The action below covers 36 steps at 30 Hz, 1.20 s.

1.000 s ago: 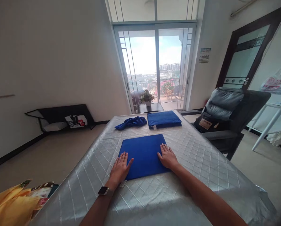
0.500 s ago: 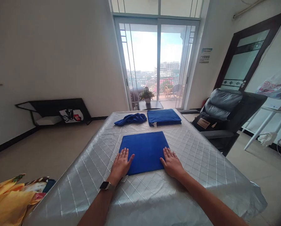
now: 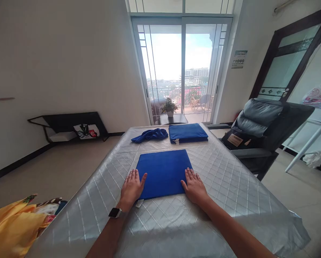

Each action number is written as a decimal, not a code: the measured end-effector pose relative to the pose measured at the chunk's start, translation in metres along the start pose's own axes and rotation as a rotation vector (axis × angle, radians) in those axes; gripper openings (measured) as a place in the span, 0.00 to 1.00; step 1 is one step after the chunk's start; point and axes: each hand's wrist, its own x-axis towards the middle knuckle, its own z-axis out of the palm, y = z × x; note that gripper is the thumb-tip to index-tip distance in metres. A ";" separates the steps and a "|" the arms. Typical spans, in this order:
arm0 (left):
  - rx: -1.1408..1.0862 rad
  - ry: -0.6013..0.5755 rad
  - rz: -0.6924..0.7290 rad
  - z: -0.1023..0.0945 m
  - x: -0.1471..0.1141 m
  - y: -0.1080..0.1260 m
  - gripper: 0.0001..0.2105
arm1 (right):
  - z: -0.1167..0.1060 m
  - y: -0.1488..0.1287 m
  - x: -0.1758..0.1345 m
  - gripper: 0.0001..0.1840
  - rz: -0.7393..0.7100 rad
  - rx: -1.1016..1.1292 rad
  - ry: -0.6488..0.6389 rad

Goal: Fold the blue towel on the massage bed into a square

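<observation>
A blue cloth [image 3: 163, 173], folded into a flat rectangle, lies in front of me, with a small white tag [image 3: 139, 203] sticking out at its near left corner. My left hand [image 3: 132, 186] rests flat along the cloth's left edge, fingers stretched out and thumb apart. Along the right edge my right hand [image 3: 195, 184] lies palm down in the same way, its thumb on the cloth. Neither hand grips anything. Farther back are a crumpled blue cloth [image 3: 151, 134] on the left and a stack of folded blue cloths [image 3: 188, 133] on the right.
Everything blue lies on a table with a silver quilted cover [image 3: 101, 190]. A dark reclining chair [image 3: 265, 122] stands close to the right edge. Colourful fabric [image 3: 18, 225] is heaped at the lower left. Behind the table is a chair with a potted plant [image 3: 170, 107].
My left hand has slid slightly left, out toward the edge of the folded cloth. My right hand has shifted only a little. The camera view has turned slightly.
</observation>
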 end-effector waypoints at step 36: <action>-0.082 -0.134 0.139 0.011 -0.059 -0.015 0.40 | 0.002 -0.001 -0.003 0.38 0.019 -0.058 0.026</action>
